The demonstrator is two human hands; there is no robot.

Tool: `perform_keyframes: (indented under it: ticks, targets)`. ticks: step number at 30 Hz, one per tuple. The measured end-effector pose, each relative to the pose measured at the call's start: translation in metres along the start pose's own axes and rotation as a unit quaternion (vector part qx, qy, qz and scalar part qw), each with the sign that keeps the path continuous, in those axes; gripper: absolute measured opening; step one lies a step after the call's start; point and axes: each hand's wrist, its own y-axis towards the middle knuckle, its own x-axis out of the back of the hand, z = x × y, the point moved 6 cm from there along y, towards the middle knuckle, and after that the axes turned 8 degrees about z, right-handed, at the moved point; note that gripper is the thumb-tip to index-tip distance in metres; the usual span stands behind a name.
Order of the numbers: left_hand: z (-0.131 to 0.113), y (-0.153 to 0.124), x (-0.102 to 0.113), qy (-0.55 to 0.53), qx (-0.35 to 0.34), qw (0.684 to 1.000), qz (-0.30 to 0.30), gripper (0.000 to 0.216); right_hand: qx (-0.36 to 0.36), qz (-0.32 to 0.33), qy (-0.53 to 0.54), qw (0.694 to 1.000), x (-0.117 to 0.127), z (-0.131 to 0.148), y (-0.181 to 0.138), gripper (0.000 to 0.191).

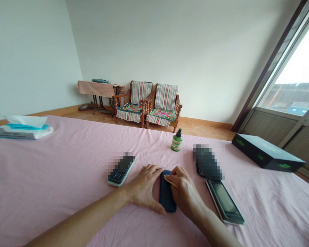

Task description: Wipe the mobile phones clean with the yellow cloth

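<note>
A dark blue phone (pixel 167 195) lies flat on the pink sheet, long side pointing away from me. My left hand (pixel 144 188) braces it from the left, fingertips at its far edge and thumb by the near corner. Pinched in my right hand (pixel 182 188) is a small yellowish cloth (pixel 167 178), pressed on the phone's upper part; most of the cloth is hidden under the fingers. Left of my hands lies a keypad phone (pixel 121 171). To the right are a touchscreen phone (pixel 228 202) and a blurred dark phone-like object (pixel 208 162).
The pink sheet (pixel 79 157) covers the surface. Beyond my hands stands a green spray bottle (pixel 177 140). A tissue pack (pixel 23 130) lies far left, a black box (pixel 265 151) far right. Two wooden chairs (pixel 162 99) and a cloth-covered sewing table (pixel 100 88) are by the wall.
</note>
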Motion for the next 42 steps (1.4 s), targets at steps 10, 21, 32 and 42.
perform_keyframes:
  ticks: [10, 21, 32, 42]
  targets:
    - [0.001, 0.0, -0.001, -0.004, 0.008, 1.0, -0.004, 0.109, 0.005, -0.009, 0.0, 1.0, -0.001, 0.001, -0.001, 0.03]
    - [0.01, -0.003, -0.007, -0.006, 0.074, 0.997, 0.031, 0.119, 0.004, -0.029, -0.002, 1.0, -0.002, 0.002, 0.005, 0.029]
    - [0.009, -0.004, -0.007, -0.017, 0.06, 0.998, 0.013, 0.128, 0.004, -0.024, 0.013, 1.0, -0.002, -0.006, 0.01, 0.029]
    - [0.008, -0.002, -0.005, -0.021, 0.053, 0.998, 0.001, 0.129, 0.043, 0.028, 0.067, 0.996, 0.002, 0.028, -0.034, 0.031]
